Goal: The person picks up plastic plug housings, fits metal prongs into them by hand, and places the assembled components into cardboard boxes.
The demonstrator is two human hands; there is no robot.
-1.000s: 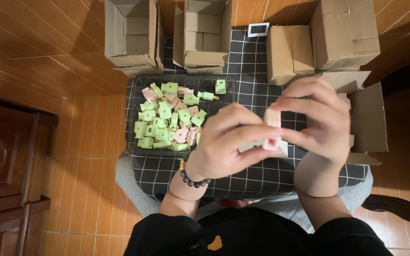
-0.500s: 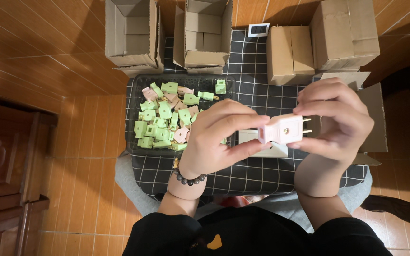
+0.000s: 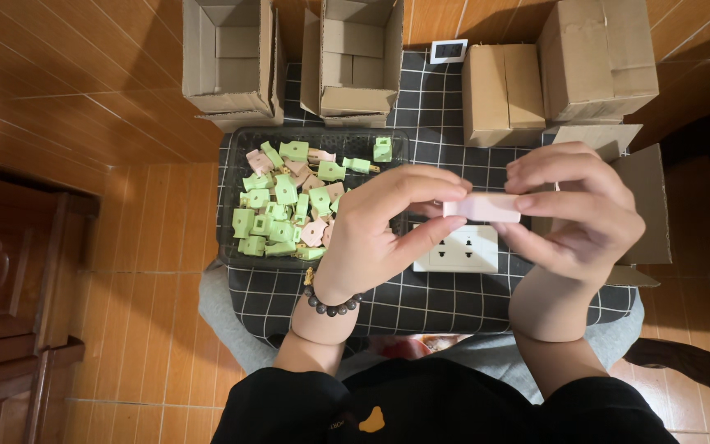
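Observation:
Both hands hold a small pale pink plug adapter (image 3: 481, 206) between them, above the checked cloth. My left hand (image 3: 380, 230), with a dark bead bracelet at the wrist, pinches its left end with thumb and fingers. My right hand (image 3: 578, 210) grips its right end. Directly beneath the adapter a white socket panel (image 3: 456, 249) with several outlet holes lies flat on the cloth. A black tray (image 3: 232, 247) to the left holds several green and pink adapters (image 3: 285, 205).
A dark checked cloth (image 3: 421, 300) covers my lap board. Two open cardboard boxes (image 3: 228, 57) (image 3: 359, 53) stand beyond the tray, two closed ones (image 3: 499, 90) (image 3: 597, 53) at the far right, and a small white-framed device (image 3: 449, 51) between. Dark wooden furniture (image 3: 10, 271) is at left.
The pink adapter has been turned in my hands: half a second ago its metal prongs pointed right, now it lies level, edge-on, with no prongs showing. My hands stayed above the socket panel.

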